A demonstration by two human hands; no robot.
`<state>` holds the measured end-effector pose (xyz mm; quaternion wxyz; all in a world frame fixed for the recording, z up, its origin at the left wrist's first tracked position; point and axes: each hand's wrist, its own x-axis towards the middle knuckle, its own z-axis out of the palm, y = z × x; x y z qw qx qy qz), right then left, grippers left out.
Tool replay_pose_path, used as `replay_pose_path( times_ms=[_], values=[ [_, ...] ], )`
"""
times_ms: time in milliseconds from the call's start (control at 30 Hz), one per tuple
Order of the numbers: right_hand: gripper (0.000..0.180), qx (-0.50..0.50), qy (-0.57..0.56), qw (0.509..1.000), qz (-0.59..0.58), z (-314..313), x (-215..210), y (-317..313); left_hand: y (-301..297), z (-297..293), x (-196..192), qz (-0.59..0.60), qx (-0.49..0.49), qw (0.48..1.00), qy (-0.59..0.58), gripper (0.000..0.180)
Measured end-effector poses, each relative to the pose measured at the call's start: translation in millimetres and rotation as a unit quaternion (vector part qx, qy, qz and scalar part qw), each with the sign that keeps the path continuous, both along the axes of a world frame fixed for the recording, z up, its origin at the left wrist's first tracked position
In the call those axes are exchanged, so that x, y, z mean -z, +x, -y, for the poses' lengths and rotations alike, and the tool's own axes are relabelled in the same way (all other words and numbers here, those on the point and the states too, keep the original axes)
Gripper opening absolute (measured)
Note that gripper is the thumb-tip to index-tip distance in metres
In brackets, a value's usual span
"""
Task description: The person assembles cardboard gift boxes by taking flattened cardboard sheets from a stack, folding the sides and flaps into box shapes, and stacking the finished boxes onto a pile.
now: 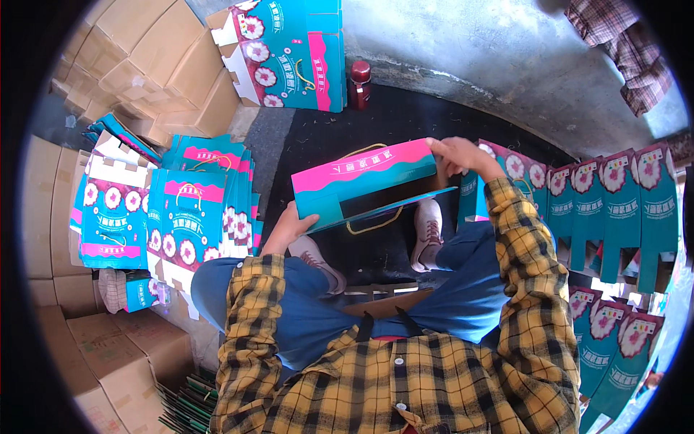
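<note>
**Teal and pink box held between both hands**

I see a long, flat carton box (365, 177) held up over my knees, in the middle of the view. Its top face is bright pink with a white stripe, its side teal, and a yellowish cord handle loops out above and below it. A teal flap hangs open along its lower edge.

My left hand (289, 226) grips the near-left end, fingers curled under the corner and pressed against the teal side. My right hand (461, 154) pinches the far-right end, fingers closed over the pink edge.

The box's long axis runs from near left to far right, tilted up slightly at the right end, with the pink face turned up and away from me.

Below is a dark floor (405, 116), with my two shoes (428, 231) on it. To the left lies a stack of flat boxes (191, 210) in the same teal with flower prints, and brown cartons (152, 65) sit behind and beside them. To the right stands a row of flats (614, 210) on edge. A dark red bottle (360, 81) stands far off by a grey wall (491, 50), beside another printed box (289, 50).
</note>
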<state>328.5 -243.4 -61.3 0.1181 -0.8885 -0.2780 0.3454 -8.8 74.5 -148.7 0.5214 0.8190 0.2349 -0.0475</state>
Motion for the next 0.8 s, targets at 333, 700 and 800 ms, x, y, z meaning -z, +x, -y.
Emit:
replay_pose_path(
  times_ms=[333, 700, 800],
  values=[
    [0.104, -0.224, 0.075, 0.966, -0.105, 2.8, 13.2, -28.0, -6.1, -11.9, 16.3, -0.009, -0.019, 1.000, 0.009, 0.061],
    [0.083, 0.014, 0.105, 0.993, -0.045, -1.2, 79.8, -1.5, 8.6, 14.8, -20.2, -0.154, -0.105, 0.966, -0.181, 0.080],
    [0.081, -0.007, 0.063, 0.998, 0.013, 5.2, 78.9, 5.6, 16.4, 14.8, -5.9, -0.117, -0.099, 0.968, -0.200, 0.069]
  ],
)
